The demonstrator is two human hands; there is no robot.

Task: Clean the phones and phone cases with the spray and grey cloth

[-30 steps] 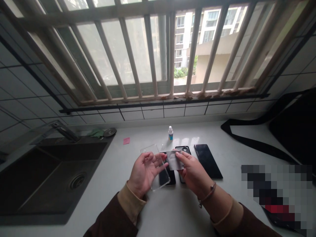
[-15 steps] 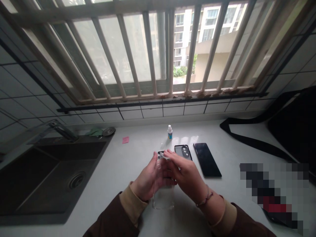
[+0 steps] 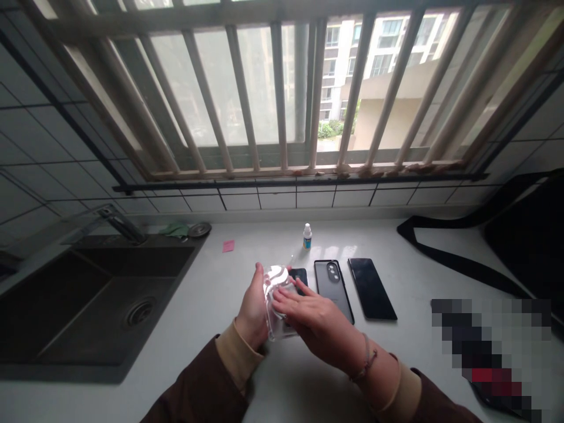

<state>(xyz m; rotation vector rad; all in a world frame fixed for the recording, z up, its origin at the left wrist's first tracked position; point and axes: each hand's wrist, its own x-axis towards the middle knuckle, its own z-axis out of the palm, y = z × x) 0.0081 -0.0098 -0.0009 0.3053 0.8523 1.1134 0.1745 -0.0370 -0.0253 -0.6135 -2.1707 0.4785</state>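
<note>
A clear phone case [image 3: 278, 275] is held up over the counter in my left hand [image 3: 253, 302], its thumb along the near-left edge and its other fingers behind the case. My right hand [image 3: 311, 311] lies across the face of the case, fingers stretched out and resting flat on it. Whether anything thin is under those fingertips is hidden. Just beyond my hands lies a dark phone-like object [image 3: 301, 274], partly covered. To the right are a black-rimmed phone case [image 3: 332, 296] with camera holes and a black phone [image 3: 372, 289]. Behind them stands a small white-capped bottle [image 3: 307, 238].
On the left a dark sink [image 3: 101, 352] with a faucet [image 3: 121, 226] is set into the white counter [image 3: 198, 376]. A pink paper note [image 3: 228, 246] lies near the back. A black bag with a strap [image 3: 462, 255] occupies the right side, beside a blurred-out patch. A barred window is ahead.
The clear case has tilted and shifted slightly left in my left hand. My right fingers have slid from its top edge down onto its face. The view has turned a little left.
</note>
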